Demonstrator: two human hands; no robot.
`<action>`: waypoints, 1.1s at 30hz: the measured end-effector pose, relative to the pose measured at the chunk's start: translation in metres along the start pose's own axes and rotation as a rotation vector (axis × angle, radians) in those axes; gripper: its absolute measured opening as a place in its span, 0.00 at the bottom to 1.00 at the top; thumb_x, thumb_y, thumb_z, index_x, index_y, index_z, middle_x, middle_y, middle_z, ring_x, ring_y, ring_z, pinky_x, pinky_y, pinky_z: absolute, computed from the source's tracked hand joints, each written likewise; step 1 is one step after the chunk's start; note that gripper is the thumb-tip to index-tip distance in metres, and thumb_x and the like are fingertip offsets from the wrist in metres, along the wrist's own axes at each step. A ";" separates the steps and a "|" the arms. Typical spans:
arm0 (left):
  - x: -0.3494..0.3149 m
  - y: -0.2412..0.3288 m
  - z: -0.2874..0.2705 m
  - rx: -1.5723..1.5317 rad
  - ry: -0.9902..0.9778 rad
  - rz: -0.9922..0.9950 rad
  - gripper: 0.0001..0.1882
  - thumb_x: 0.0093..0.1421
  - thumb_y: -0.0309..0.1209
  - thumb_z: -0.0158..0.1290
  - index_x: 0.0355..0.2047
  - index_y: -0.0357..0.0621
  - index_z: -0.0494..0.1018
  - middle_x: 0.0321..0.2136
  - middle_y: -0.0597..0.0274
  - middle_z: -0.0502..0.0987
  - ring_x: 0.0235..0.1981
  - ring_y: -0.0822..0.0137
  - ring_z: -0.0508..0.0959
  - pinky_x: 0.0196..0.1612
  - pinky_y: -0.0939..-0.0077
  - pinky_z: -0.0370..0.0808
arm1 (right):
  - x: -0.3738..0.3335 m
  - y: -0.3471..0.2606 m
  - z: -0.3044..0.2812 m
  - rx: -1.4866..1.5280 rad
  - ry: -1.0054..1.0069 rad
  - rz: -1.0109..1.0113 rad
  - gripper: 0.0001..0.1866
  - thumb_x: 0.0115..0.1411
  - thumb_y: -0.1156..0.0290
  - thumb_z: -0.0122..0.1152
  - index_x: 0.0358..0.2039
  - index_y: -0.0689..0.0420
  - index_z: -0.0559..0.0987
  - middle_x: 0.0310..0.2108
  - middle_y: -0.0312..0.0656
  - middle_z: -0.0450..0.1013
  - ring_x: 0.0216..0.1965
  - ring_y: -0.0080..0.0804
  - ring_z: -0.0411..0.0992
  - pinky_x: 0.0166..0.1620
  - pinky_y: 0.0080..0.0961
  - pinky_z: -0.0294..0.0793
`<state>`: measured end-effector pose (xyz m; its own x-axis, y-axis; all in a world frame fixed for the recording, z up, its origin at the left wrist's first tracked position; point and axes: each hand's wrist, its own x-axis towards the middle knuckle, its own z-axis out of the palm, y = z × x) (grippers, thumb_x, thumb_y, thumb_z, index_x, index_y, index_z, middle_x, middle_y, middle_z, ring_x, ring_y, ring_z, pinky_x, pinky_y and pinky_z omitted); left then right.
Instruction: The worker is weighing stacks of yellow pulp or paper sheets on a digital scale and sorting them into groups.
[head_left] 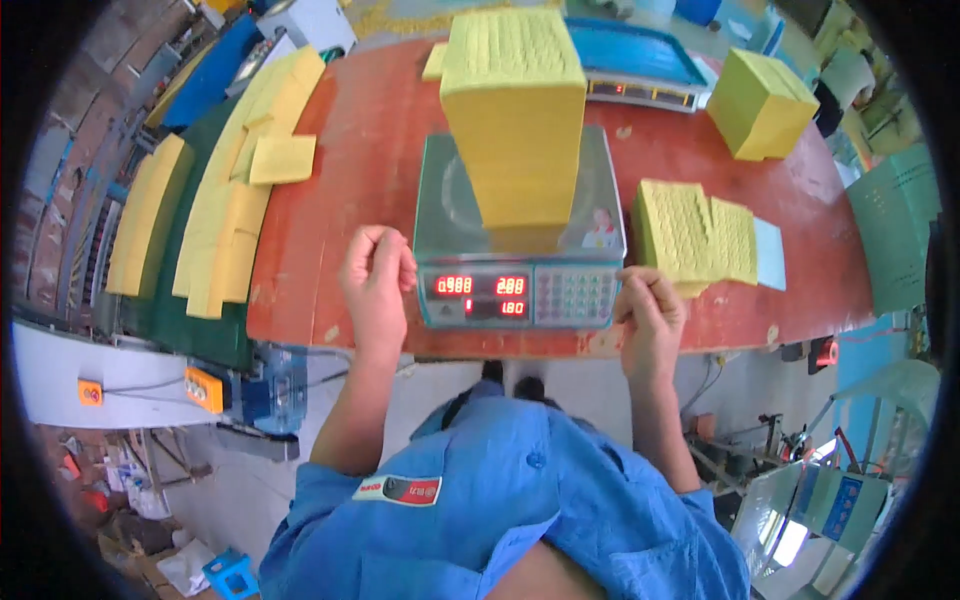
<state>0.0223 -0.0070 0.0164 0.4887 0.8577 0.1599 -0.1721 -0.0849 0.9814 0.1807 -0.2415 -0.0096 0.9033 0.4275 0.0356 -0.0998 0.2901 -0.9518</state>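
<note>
A tall stack of yellow, paper-like sheets [525, 150] stands on the metal pan of a digital weighing scale [432, 215]. The scale's red digits are lit, and a keypad is beside them. My left hand [378, 280] is at the scale's front left corner, its fingers curled in with nothing seen in them. At the front right corner is my right hand [650, 312], also closed, thumb against the fingers. Its fingertips are at the scale's edge; whether they touch it I cannot tell.
Shorter yellow stacks [675, 230] sit right of the scale, beside a light blue sheet [768, 252]. Another yellow block [762, 105] is farther back, near a second scale with a blue tray [635, 50]. Long yellow rows [240, 190] lie on a green conveyor belt [190, 215] at left.
</note>
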 end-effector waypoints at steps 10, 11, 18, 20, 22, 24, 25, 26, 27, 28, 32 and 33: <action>0.110 -0.056 0.083 -0.492 -0.234 -0.354 0.26 0.67 0.49 0.44 0.58 0.46 0.65 0.53 0.63 0.70 0.54 0.68 0.70 0.53 0.68 0.69 | 0.138 0.058 0.047 0.074 -0.072 0.021 0.19 0.67 0.67 0.50 0.55 0.63 0.71 0.51 0.41 0.72 0.51 0.27 0.68 0.54 0.23 0.66; 0.109 -0.059 0.092 -0.500 -0.200 -0.456 0.26 0.67 0.49 0.45 0.58 0.46 0.64 0.54 0.64 0.70 0.54 0.67 0.70 0.54 0.68 0.69 | 0.136 0.054 0.057 0.073 -0.056 0.013 0.19 0.67 0.67 0.50 0.55 0.63 0.71 0.51 0.41 0.72 0.51 0.27 0.68 0.54 0.23 0.66; 0.084 -0.056 0.091 -0.467 -0.198 -0.531 0.25 0.66 0.44 0.46 0.59 0.48 0.63 0.53 0.61 0.71 0.53 0.63 0.72 0.55 0.62 0.70 | 0.095 0.054 0.083 0.028 -0.002 -0.080 0.24 0.71 0.61 0.41 0.61 0.62 0.65 0.60 0.45 0.64 0.62 0.32 0.60 0.64 0.27 0.54; 0.070 -0.051 0.087 -0.429 -0.250 -0.524 0.25 0.66 0.44 0.46 0.60 0.48 0.62 0.54 0.60 0.70 0.55 0.62 0.71 0.56 0.61 0.70 | 0.075 0.058 0.076 0.037 0.041 -0.077 0.24 0.71 0.62 0.40 0.62 0.63 0.65 0.61 0.45 0.63 0.63 0.32 0.59 0.64 0.27 0.54; 0.057 -0.047 0.084 -0.439 -0.225 -0.600 0.28 0.67 0.44 0.45 0.64 0.48 0.57 0.58 0.59 0.66 0.59 0.61 0.68 0.59 0.60 0.69 | 0.055 0.056 0.072 0.018 0.076 -0.089 0.24 0.71 0.63 0.41 0.62 0.63 0.64 0.61 0.47 0.63 0.63 0.32 0.59 0.64 0.27 0.54; 0.047 -0.040 0.085 -0.439 -0.302 -0.609 0.29 0.68 0.45 0.44 0.65 0.48 0.55 0.60 0.58 0.64 0.60 0.60 0.67 0.60 0.59 0.67 | 0.042 0.058 0.066 0.022 0.110 -0.102 0.24 0.71 0.64 0.41 0.62 0.63 0.64 0.59 0.45 0.64 0.61 0.30 0.60 0.63 0.26 0.56; 0.044 -0.040 0.084 -0.445 -0.343 -0.604 0.30 0.68 0.46 0.43 0.66 0.48 0.53 0.62 0.58 0.62 0.62 0.60 0.65 0.61 0.59 0.66 | 0.036 0.054 0.065 -0.005 0.127 -0.095 0.24 0.71 0.64 0.41 0.62 0.62 0.64 0.58 0.42 0.65 0.60 0.28 0.61 0.62 0.25 0.57; 0.047 -0.049 0.076 -0.484 -0.435 -0.554 0.29 0.68 0.47 0.41 0.65 0.48 0.55 0.63 0.58 0.62 0.62 0.59 0.65 0.62 0.58 0.65 | 0.031 0.052 0.062 -0.001 0.140 -0.102 0.24 0.71 0.64 0.41 0.62 0.62 0.64 0.58 0.42 0.65 0.60 0.28 0.61 0.62 0.25 0.57; 0.054 -0.044 0.075 -0.478 -0.454 -0.559 0.29 0.68 0.47 0.41 0.65 0.48 0.55 0.63 0.58 0.62 0.62 0.59 0.65 0.62 0.58 0.65 | 0.028 0.052 0.057 -0.072 0.154 -0.141 0.23 0.70 0.65 0.43 0.61 0.62 0.65 0.56 0.42 0.67 0.58 0.28 0.63 0.60 0.24 0.60; 0.062 -0.033 0.072 -0.522 -0.519 -0.555 0.29 0.69 0.48 0.40 0.65 0.48 0.56 0.63 0.59 0.63 0.62 0.59 0.65 0.62 0.58 0.65 | 0.024 0.052 0.051 -0.143 0.165 -0.178 0.22 0.70 0.66 0.45 0.60 0.62 0.66 0.54 0.41 0.68 0.56 0.27 0.65 0.58 0.23 0.62; 0.109 0.037 0.064 -0.657 -0.660 -0.650 0.29 0.69 0.50 0.38 0.63 0.45 0.60 0.60 0.57 0.66 0.61 0.61 0.67 0.61 0.60 0.66 | -0.010 0.067 0.026 -0.221 0.282 0.047 0.20 0.67 0.61 0.51 0.51 0.63 0.72 0.43 0.40 0.76 0.43 0.29 0.75 0.46 0.26 0.74; 0.115 0.053 0.073 -0.532 -0.769 -0.604 0.30 0.69 0.50 0.40 0.63 0.43 0.60 0.59 0.56 0.68 0.59 0.61 0.69 0.60 0.62 0.67 | -0.011 0.070 0.024 -0.220 0.281 0.051 0.20 0.67 0.61 0.51 0.51 0.63 0.72 0.43 0.40 0.76 0.43 0.29 0.75 0.46 0.26 0.74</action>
<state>0.1316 0.0501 0.0950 0.9841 0.1266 -0.1250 0.0183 0.6267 0.7791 0.1541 -0.2055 -0.0695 0.9819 0.1759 -0.0698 -0.0831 0.0697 -0.9941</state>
